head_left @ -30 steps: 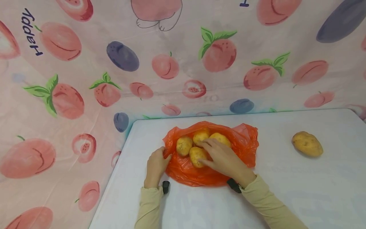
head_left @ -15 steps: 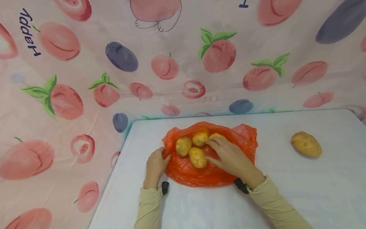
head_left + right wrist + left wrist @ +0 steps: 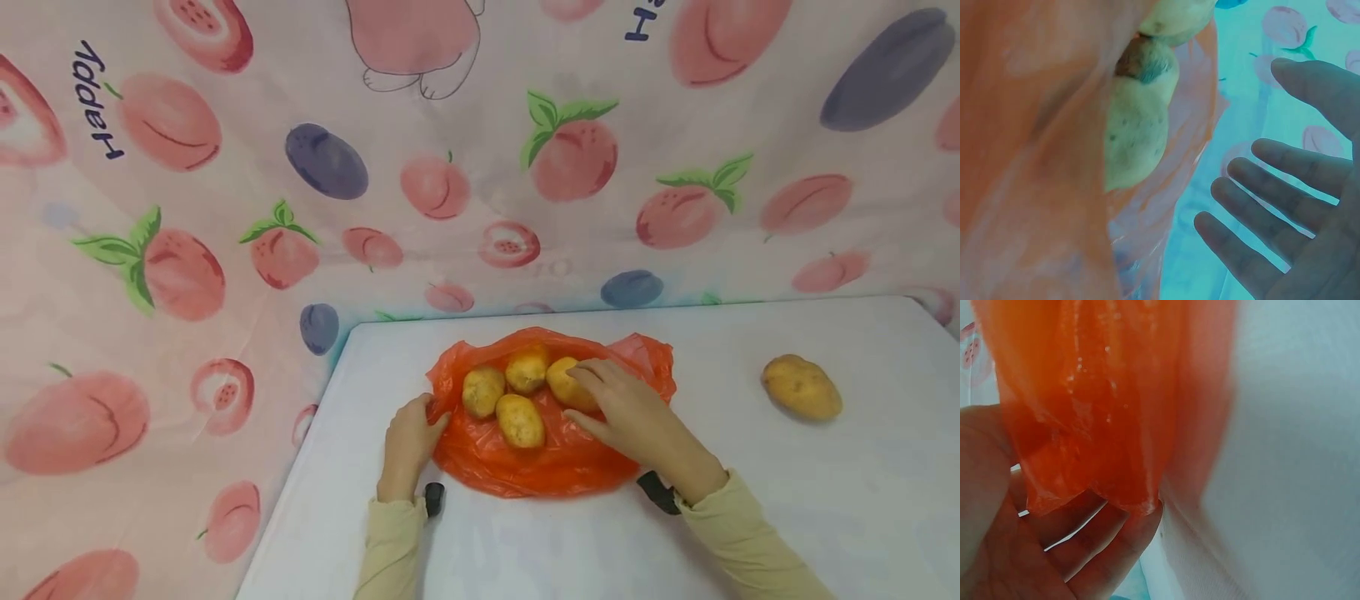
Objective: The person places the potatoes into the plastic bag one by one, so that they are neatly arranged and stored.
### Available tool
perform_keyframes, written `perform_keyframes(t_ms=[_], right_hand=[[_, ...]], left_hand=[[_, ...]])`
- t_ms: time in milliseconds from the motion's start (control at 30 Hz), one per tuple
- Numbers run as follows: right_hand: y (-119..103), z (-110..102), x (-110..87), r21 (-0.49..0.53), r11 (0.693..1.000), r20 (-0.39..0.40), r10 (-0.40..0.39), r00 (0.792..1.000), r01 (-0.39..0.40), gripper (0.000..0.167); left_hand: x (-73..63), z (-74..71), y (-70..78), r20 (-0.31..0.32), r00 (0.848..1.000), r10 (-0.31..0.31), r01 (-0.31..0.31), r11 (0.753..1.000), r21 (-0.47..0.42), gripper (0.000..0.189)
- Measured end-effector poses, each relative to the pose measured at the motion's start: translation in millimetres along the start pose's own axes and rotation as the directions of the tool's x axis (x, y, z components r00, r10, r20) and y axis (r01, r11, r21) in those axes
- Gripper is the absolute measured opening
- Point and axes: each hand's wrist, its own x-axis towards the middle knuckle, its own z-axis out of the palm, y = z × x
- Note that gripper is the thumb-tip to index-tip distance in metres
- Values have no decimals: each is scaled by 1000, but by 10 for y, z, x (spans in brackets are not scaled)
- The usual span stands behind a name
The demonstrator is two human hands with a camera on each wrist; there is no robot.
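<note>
A crinkled orange plastic bag [image 3: 517, 475] lies spread on the table, with several potatoes resting in its opening; one potato [image 3: 521, 421] is nearest the front. My left hand [image 3: 408, 437] is at the bag's left edge. In the left wrist view its extended fingers [image 3: 1100, 550] touch the orange film, which hides some of the thumb and fingertips. My right hand [image 3: 637, 412] hovers over the bag's right part, beside the rightmost potato [image 3: 566, 383]. The right wrist view shows its fingers [image 3: 1285, 194] spread with nothing between them, apart from the bag.
A single potato [image 3: 802, 387] lies on the white table [image 3: 810, 500] to the right of the bag. Behind and left of the table hangs a fruit-printed cloth [image 3: 465, 250]. Each wrist wears a small black device.
My right hand has drawn back to the right, away from the front potato, uncovering more of the potatoes. The left hand stays at the bag's left edge. The head view has tilted slightly.
</note>
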Motion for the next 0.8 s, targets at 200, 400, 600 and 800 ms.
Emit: perform_keyframes(t_ms=[200, 400, 600, 800], right_hand=[[121, -80, -104, -28, 999, -11, 19, 1000, -20, 54], [212, -186, -164, -47, 997, 1, 62, 998, -62, 56], [337, -323, -251, -45, 992, 7, 116, 993, -116, 57], [490, -423, -336, -84, 986, 2, 145, 989, -144, 54]], left_hand=[[3, 24, 14, -1, 1000, 9, -9, 1000, 5, 41], [14, 17, 18, -19, 999, 28, -27, 999, 27, 41], [7, 24, -7, -6, 1000, 20, -20, 999, 26, 42], [-3, 29, -39, -36, 997, 65, -63, 997, 43, 40]])
